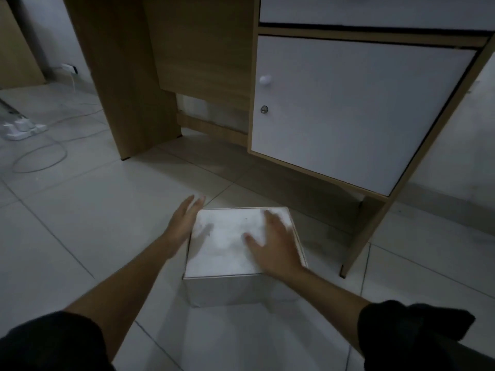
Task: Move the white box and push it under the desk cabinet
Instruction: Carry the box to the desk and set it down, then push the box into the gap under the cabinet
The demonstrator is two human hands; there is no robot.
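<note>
A white box (225, 245) stands on the tiled floor in front of the desk cabinet (356, 111), a white-doored unit raised on wooden legs with a low gap beneath it. My left hand (182, 223) lies flat against the box's left side, fingers stretched forward. My right hand (276, 245) rests palm down on the right part of the lid, fingers spread. Neither hand is curled around the box. Both hands are slightly blurred.
The desk's wooden side panel (128, 76) stands at the left of the knee space. A white power strip (22, 128) with cables (53, 153) lies on the floor far left. The cabinet's right leg (359, 242) stands close to the box's right.
</note>
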